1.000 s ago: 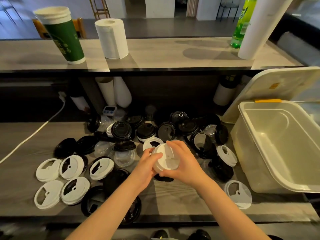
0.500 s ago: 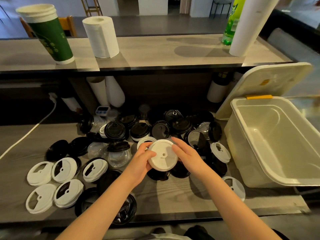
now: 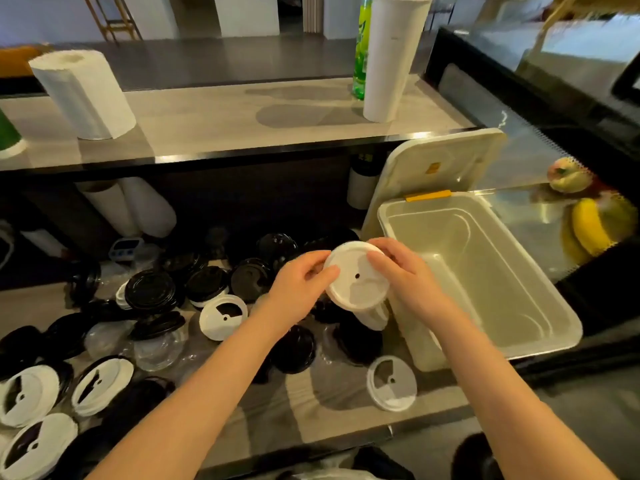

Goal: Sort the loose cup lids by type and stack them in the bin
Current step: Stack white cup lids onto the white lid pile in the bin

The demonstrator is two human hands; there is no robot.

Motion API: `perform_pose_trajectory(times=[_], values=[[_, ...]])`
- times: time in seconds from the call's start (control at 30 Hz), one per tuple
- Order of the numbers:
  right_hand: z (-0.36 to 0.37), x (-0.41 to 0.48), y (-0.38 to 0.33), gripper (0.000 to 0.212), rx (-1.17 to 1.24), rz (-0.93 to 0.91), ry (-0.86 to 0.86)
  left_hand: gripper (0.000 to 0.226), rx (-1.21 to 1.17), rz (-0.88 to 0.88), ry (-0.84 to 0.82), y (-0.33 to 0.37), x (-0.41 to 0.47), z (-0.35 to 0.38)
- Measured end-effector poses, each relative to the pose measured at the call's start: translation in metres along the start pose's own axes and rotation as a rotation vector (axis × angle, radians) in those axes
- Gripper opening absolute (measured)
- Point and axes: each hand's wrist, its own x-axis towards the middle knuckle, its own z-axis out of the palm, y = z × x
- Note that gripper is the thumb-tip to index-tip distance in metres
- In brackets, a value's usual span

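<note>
1. The lower counter point(image 3: 270, 420) spans the lower half of the frame. An upper shelf point(image 3: 214, 116) runs across the upper half.
2. The bin point(image 3: 502, 271) stands at centre right on the counter. It is open, and its cover point(image 3: 433, 174) leans upright behind it.
3. Loose lids cover the counter at left and centre: black lids point(image 3: 150, 289) at centre left, and white slotted lids point(image 3: 29, 396) at lower left. One single white lid point(image 3: 391, 382) lies at lower centre, just in front of the bin.
4. The left hand point(image 3: 298, 289) grips the left rim of the white lid stack point(image 3: 356, 282), fingers curled.
5. The right hand point(image 3: 405, 278) grips the upper right rim of the same stack, fingers curled over the edge.
6. The white lid stack is at frame centre, raised above the counter, beside the left wall of the bin and not inside it. Its top lid has a small round hole.
</note>
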Motion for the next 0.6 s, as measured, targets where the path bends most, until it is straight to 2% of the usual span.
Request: perform_pose_trajectory(times=[0.13, 0.33, 0.53, 0.6], values=[[-0.051, 0.016, 0.005, 0.015, -0.012, -0.002, 0.096, 0.032, 0.083, 0.061, 0.017, 0.030, 0.038, 0.041], [-0.115, 0.043, 0.034, 0.023, 0.064, 0.145, 0.063, 0.046, 0.197, 0.043, 0.121, 0.048, 0.088, 0.100], [-0.137, 0.071, 0.078, 0.016, 0.107, 0.314, 0.092, 0.052, 0.542, 0.020, 0.138, 0.039, 0.108, 0.127], [-0.139, 0.083, 0.096, 0.023, 0.072, 0.410, 0.139, 0.059, 0.617, 0.012, 0.133, 0.030, 0.108, 0.127]])
